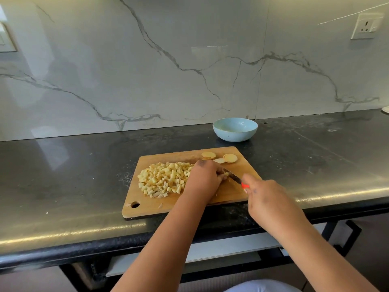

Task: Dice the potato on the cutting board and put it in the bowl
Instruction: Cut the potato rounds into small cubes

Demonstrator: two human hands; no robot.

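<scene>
Nearest the camera, two bare forearms reach over the front edge of a dark polished stone counter (63,175) toward a rectangular wooden cutting board (231,192) with a hanging hole at its near left corner. The right hand (267,199) has its fingers curled round the orange handle of a small kitchen knife (234,177), whose dark blade angles up and left toward the other hand. The left hand (205,178) lies knuckles-up over the middle of the board, its fingers bent down onto a pale potato piece (225,175) that shows just at the fingertips beside the blade; how tightly they pinch it cannot be told. Just left of that hand, a heap of small yellow potato cubes (162,179) covers the left half of the board. At the board's far edge lie a few round, uncut potato slices (230,158), set apart from the heap. Beyond the board, near the wall, stands a pale blue round ceramic bowl (235,129); no potato shows in it. Behind rises a white marble-patterned backsplash (147,70), with a white wall socket (366,26) at upper right.
</scene>
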